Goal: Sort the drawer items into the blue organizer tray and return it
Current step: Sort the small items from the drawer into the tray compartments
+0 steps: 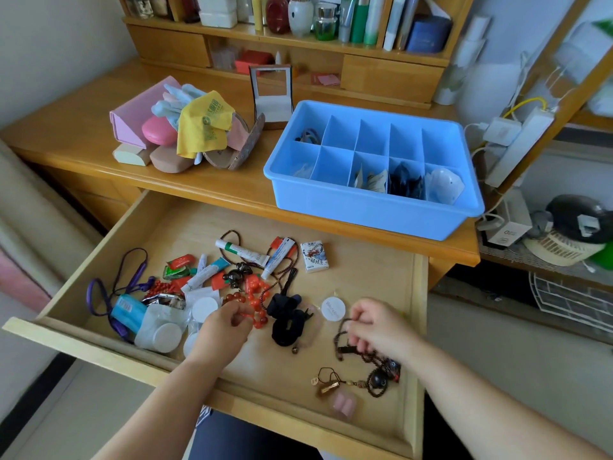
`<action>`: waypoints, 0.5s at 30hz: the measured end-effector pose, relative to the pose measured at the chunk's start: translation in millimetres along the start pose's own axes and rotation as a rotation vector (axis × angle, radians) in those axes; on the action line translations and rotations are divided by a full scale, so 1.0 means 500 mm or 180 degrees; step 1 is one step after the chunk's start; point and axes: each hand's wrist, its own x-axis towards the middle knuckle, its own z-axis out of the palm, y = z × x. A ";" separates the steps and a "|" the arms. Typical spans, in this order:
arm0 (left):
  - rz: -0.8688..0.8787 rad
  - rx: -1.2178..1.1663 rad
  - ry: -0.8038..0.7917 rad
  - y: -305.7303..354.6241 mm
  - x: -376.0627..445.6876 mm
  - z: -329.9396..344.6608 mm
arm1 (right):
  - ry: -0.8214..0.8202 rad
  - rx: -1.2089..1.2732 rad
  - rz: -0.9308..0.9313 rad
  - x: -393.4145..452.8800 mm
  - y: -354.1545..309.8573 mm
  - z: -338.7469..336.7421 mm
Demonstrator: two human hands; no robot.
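Blue organizer tray (371, 210) on desktop behind open drawer (381, 293): ten compartments counted, at least five holding items, contents hard to identify. Inside drawer: three ointment tubes, one small printed box (314, 256), one black scrunchie (288, 318), one purple strap (99, 293). Left hand (225, 327) curled, pinching orange bead bracelet (257, 302). Right hand (381, 327) curled, pinching brown cord (341, 340); cord end hidden beneath wrist. Pile under left hand partly hidden, blurred.

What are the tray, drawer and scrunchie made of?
Tray: likely plastic, smooth uniform light blue with thin moulded dividers. Drawer: wood or wood veneer, pale with visible grain, lacquered look. Scrunchie: fabric, dark, matte, gathered folds.
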 end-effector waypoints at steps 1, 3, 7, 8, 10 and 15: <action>0.0003 0.0003 0.0002 0.001 -0.001 -0.001 | 0.0095 -0.0182 0.0016 0.001 0.005 -0.027; -0.0001 -0.0033 -0.0006 0.003 -0.002 -0.002 | 0.0246 -0.0597 0.0064 0.005 0.017 -0.060; -0.0024 -0.0090 -0.0009 0.006 -0.004 -0.006 | 0.0334 -0.1842 0.0065 0.007 0.020 -0.045; -0.0030 -0.0080 -0.0009 0.006 -0.004 -0.007 | 0.0311 -0.2011 0.0051 0.007 0.021 -0.029; -0.0046 -0.0045 -0.0019 0.006 -0.005 -0.009 | 0.0039 -0.2125 0.0032 0.008 0.022 0.014; -0.0036 0.0043 -0.0045 0.006 -0.005 -0.009 | -0.0147 -0.1949 -0.0269 0.026 -0.015 0.076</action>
